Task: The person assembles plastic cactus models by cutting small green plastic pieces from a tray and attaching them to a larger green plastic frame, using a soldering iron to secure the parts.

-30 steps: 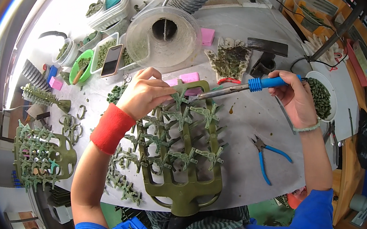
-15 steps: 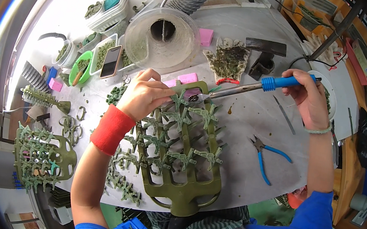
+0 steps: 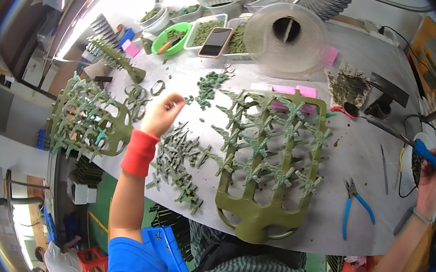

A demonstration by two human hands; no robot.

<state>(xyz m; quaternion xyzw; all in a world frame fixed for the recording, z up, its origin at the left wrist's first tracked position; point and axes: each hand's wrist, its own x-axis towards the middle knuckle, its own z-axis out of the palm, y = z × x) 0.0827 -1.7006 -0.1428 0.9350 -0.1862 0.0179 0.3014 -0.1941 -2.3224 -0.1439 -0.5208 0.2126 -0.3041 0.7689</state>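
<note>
My left hand (image 3: 163,113) is over the table left of the green frame, fingers loosely curled and slightly blurred; nothing shows in them. Below it lies a pile of small green cross-shaped pieces (image 3: 176,158). At the far right my right hand (image 3: 432,174) grips the blue handle of a soldering iron (image 3: 396,132), whose dark, spoon-like tip points left near a stained glove (image 3: 348,86). An olive-green branching frame (image 3: 261,207) lies in front of me, its bars carrying rows of green cross-shaped pieces (image 3: 259,147). A pink block (image 3: 306,107) sits under its far end.
Blue-handled pliers (image 3: 354,206) and tweezers (image 3: 384,169) lie right of the frame. A clear funnel hood (image 3: 284,58), a phone (image 3: 216,43) and a green bowl (image 3: 172,38) stand at the back. Another loaded frame (image 3: 115,125) is at left; a person (image 3: 61,260) is farther off.
My left hand has left the frame's far end and moved left toward the loose pieces. My right hand has drawn the iron away to the right. The view has shifted left.
</note>
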